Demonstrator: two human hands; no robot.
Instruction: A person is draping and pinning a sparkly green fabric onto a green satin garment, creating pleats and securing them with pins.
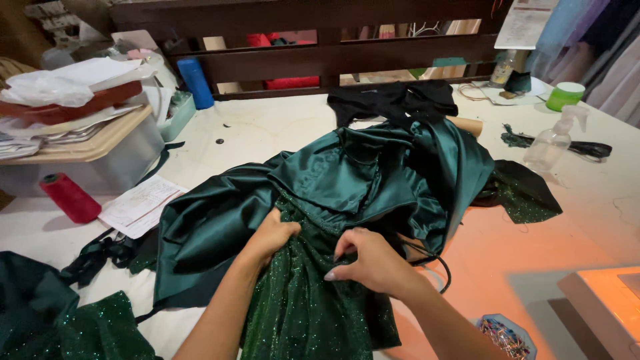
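Dark green satin garment (347, 180) lies spread mid-bench (587, 207), with a green glitter fabric panel (300, 313) running from under the satin toward the person. Left hand (270, 235) is pushed in at the join of satin and glitter, fingers curled closed on the fabric edge. Right hand (370, 261) is just beside it, fingers pinched narrow on the glitter fabric at the same join; whether a pin sits between them, cannot tell.

Progress, as a judgement: both hands work one spot at the top of the glitter panel, so the join looks partly handled at best, no finished seam visible. Satin is bunched, not smoothed. Pin box (508, 335) sits near the right forearm. Red thread cone (69, 197) and spray bottle (552, 143) are well apart, untouched. More glitter fabric (60, 327) lies at lower left.
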